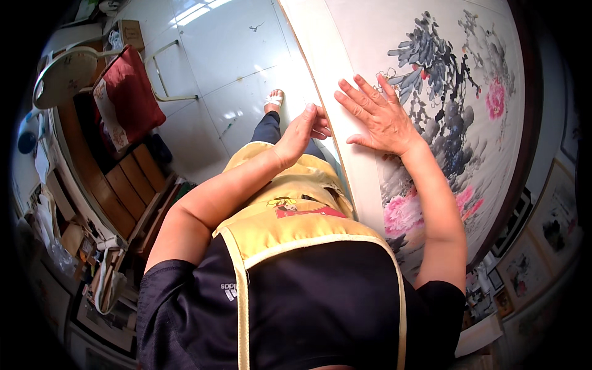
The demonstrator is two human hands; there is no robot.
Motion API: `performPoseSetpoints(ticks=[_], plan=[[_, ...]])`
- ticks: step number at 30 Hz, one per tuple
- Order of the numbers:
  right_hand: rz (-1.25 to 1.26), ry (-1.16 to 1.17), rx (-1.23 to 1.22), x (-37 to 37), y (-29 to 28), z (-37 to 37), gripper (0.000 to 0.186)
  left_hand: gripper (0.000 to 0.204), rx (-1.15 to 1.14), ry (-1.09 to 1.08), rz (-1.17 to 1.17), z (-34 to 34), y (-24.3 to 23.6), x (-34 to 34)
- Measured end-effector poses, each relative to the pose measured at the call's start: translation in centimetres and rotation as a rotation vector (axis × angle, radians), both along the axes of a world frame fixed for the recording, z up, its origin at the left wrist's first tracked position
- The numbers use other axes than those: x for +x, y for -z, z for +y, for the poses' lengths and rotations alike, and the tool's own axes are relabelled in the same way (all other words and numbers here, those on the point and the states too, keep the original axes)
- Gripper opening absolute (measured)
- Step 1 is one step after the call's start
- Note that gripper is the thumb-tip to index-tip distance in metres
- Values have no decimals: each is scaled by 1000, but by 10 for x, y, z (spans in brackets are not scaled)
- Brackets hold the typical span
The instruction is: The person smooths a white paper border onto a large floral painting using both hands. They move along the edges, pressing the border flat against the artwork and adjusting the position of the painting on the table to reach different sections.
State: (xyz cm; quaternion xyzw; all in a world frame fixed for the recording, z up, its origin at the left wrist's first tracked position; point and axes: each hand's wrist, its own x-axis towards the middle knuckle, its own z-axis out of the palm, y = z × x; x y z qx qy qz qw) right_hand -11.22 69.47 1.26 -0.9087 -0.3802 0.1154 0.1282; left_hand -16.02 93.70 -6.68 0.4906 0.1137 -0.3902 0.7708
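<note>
A large ink painting (453, 132) with grey-black leaves and pink flowers lies on the work surface to my right. A wide pale paper border (336, 65) runs down its left side. My right hand (379, 117) rests palm down on this border, fingers spread, reaching the painting's left part. At the border's left edge is my left hand (299, 135), thumb raised and fingers curled together. Whatever its fingertips may pinch there is too small or hidden to make out.
To the left stand a red-covered chair (128, 98), a round pale stool (65, 77) and wooden drawers (129, 185). Clutter and plastic bags (55, 240) crowd the lower left. Framed pictures (527, 268) lean at the lower right. Pale floor tiles (225, 49) lie ahead.
</note>
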Motion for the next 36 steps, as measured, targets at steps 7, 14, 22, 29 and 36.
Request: performPoseSetpoints(ticks=[7, 14, 22, 29, 36], plan=[[24, -155, 110, 16, 20, -18, 81, 68, 18, -59, 8, -8, 4, -23], [-64, -142, 64, 14, 19, -8, 81, 67, 70, -115, 28, -13, -1, -30], [-17, -102, 73, 11, 12, -4, 91, 67, 110, -108, 17, -14, 1, -27], [-50, -206, -26, 17, 8, -22, 84, 68, 129, -151, 59, -12, 5, -32], [-113, -192, 29, 17, 19, -3, 81, 69, 121, -165, 53, -4, 9, -35]])
